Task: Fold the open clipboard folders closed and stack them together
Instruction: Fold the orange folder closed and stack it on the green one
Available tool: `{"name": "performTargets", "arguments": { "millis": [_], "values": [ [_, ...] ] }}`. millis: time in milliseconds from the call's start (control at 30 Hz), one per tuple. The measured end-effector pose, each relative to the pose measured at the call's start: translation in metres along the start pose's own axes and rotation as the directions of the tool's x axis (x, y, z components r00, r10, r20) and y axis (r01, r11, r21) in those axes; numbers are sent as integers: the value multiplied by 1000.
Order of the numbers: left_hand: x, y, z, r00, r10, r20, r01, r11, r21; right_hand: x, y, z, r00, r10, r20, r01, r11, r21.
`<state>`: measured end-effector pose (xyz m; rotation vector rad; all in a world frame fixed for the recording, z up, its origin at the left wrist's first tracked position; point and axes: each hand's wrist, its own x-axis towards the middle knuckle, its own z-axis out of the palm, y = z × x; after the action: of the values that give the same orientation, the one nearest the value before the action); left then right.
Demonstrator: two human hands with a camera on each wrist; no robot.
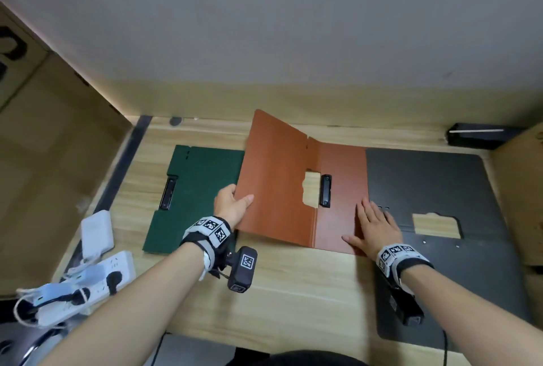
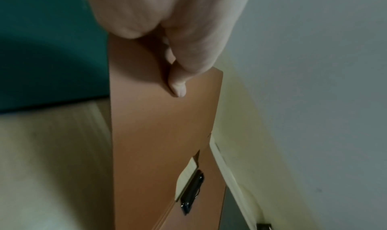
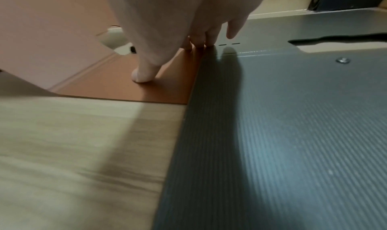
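A brown clipboard folder (image 1: pixel 279 186) lies mid-table, half open, its left cover raised off the wood. My left hand (image 1: pixel 235 204) pinches that cover's left edge, thumb on the inner face (image 2: pixel 178 87). My right hand (image 1: pixel 373 227) rests flat with straight fingers on the folder's right panel (image 3: pixel 125 91), overlapping the edge of the dark grey folder (image 1: pixel 435 189), which lies open and flat at the right (image 3: pixel 272 134). The brown folder's black clip (image 1: pixel 325 190) sits by the spine (image 2: pixel 192 190). A green folder (image 1: pixel 199 192) lies flat at the left, its clip (image 1: pixel 168 193) showing.
Cardboard boxes (image 1: pixel 44 160) flank the table on the left and far right. A white power strip (image 1: pixel 85 286) with plugs and an adapter sits at the front left. A black device (image 1: pixel 482 136) lies at the back right by the wall.
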<state>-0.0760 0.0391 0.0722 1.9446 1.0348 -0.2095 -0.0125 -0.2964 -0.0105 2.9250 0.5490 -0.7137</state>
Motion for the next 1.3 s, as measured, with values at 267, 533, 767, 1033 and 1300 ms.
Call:
{"name": "performTargets", "arguments": {
  "millis": [267, 533, 767, 1033, 1300],
  "values": [
    [0, -1, -78, 991, 120, -59, -115, 990, 80, 5, -19, -9, 1000, 2, 31, -1, 999, -51],
    [-15, 8, -110, 955, 273, 115, -296, 895, 334, 4, -93, 0, 998, -55, 37, 54, 998, 32],
    [-43, 37, -92, 878, 329, 349, -445, 829, 339, 3, -88, -35, 993, -112, 47, 71, 849, 524],
    [-44, 64, -18, 773, 313, 552, -536, 788, 304, -7, -63, -81, 995, 39, -92, 61, 493, 868],
    [20, 10, 13, 919, 75, 388, -234, 894, 382, 12, -61, -45, 985, 138, 101, -143, 347, 927]
  ]
}}
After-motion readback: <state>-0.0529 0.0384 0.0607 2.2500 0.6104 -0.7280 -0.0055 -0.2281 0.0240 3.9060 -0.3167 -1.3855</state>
